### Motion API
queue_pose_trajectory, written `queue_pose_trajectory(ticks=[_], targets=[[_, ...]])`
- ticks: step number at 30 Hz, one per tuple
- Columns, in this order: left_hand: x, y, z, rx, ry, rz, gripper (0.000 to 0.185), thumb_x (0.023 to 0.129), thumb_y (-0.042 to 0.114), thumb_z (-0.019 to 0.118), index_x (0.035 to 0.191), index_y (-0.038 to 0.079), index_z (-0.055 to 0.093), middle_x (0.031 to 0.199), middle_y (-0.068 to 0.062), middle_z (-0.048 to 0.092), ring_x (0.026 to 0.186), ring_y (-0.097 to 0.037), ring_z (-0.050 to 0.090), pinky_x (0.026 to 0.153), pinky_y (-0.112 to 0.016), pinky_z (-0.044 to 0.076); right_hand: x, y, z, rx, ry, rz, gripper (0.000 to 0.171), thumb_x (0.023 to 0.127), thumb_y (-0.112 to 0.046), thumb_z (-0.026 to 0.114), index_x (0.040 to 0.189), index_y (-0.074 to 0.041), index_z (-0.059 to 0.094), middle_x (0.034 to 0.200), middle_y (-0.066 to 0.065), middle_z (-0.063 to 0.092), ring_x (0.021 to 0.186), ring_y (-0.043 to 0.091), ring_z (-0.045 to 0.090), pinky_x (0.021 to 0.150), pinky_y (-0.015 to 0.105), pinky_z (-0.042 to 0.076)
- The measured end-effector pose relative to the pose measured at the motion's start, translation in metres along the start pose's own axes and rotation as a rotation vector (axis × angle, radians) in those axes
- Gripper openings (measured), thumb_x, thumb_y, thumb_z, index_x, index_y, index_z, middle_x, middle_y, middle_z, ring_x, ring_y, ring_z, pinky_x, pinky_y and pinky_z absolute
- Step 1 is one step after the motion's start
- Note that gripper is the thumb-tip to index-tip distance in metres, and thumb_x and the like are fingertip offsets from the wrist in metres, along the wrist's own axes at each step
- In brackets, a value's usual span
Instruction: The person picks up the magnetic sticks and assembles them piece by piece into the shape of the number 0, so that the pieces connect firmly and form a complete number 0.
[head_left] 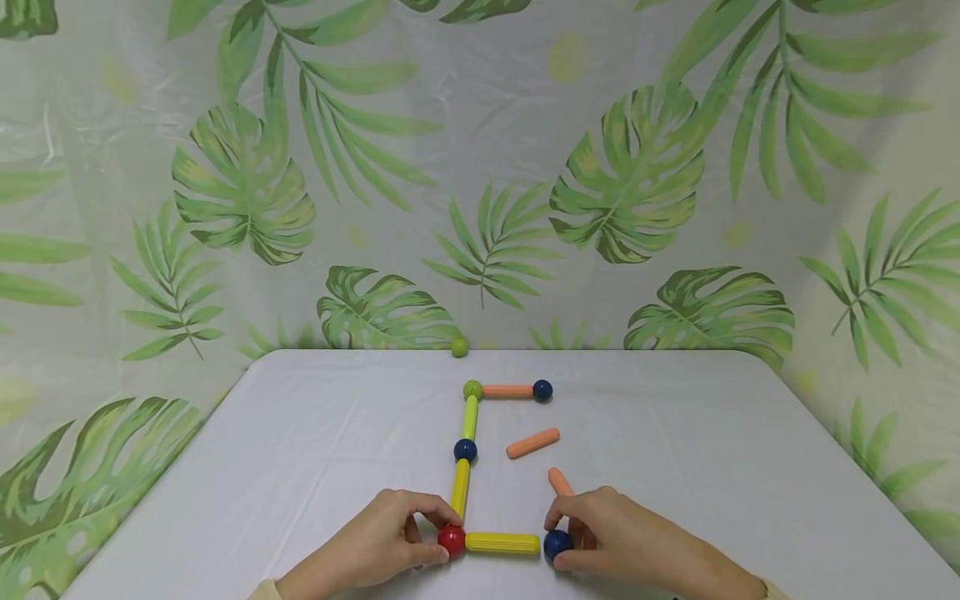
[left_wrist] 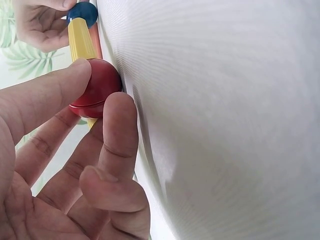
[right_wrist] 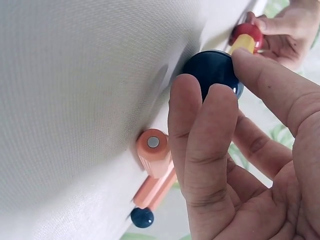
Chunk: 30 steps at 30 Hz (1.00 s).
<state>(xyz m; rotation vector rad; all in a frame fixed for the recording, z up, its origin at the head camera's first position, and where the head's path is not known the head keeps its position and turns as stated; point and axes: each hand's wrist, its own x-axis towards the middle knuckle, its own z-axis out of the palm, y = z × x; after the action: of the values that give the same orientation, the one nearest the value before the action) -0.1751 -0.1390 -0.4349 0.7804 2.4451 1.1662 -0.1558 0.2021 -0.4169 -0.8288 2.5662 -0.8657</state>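
A person's left hand [head_left: 382, 542] pinches a red ball [head_left: 452, 540] between thumb and fingers on the table [head_left: 750, 467], while the right hand [head_left: 622, 537] pinches a dark blue ball [head_left: 557, 544]. A yellow rod [head_left: 502, 543] lies between the two hands, touching both balls. An orange rod [head_left: 558, 481] rests just beyond the right hand's fingers.

A short yellow plastic rod [head_left: 502, 543] is lain between the left hand's [head_left: 382, 542] fingers, pinched on a red ball [head_left: 452, 541], and the right hand's [head_left: 626, 542] fingers, pinched on a dark blue ball [head_left: 557, 544]; a loose orange rod [head_left: 533, 442] is placed beyond them.
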Motion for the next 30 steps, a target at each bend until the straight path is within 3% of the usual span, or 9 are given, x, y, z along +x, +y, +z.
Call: queue_pose_trajectory(ticks=[16, 25, 30], targets=[[0.0, 0.003, 0.001, 0.003, -0.01, -0.014, 0.026, 0.091, 0.016, 0.087, 0.115, 0.021, 0.08, 0.103, 0.011, 0.075, 0.058, -0.004, 0.053, 0.057, -0.018, 0.045, 0.003, -0.003, 0.0, 0.02, -0.015, 0.042, 0.022, 0.093, -0.024, 0.085, 0.11, -0.021, 0.072, 0.078, -0.015, 0.065, 0.067, -0.001, 0.058, 0.065, 0.02, 0.052], [0.001, 0.005, 0.0, 0.047, -0.022, -0.014, 0.027, 0.09, 0.019, 0.088, 0.116, 0.023, 0.08, 0.102, 0.014, 0.073, 0.058, -0.003, 0.051, 0.057, -0.018, 0.044, -0.001, -0.001, -0.007, -0.015, 0.023, -0.02, 0.023, 0.096, -0.028, 0.083, 0.113, -0.017, 0.072, 0.079, -0.018, 0.063, 0.068, -0.004, 0.056, 0.064, 0.02, 0.051], [0.002, 0.008, -0.003, 0.103, -0.018, 0.033, 0.027, 0.09, 0.021, 0.088, 0.116, 0.022, 0.08, 0.101, 0.015, 0.07, 0.06, -0.001, 0.052, 0.058, -0.019, 0.047, -0.003, 0.005, -0.014, -0.053, 0.097, -0.069, 0.018, 0.099, -0.026, 0.079, 0.11, -0.013, 0.072, 0.08, -0.017, 0.064, 0.067, -0.006, 0.055, 0.062, 0.019, 0.05]])
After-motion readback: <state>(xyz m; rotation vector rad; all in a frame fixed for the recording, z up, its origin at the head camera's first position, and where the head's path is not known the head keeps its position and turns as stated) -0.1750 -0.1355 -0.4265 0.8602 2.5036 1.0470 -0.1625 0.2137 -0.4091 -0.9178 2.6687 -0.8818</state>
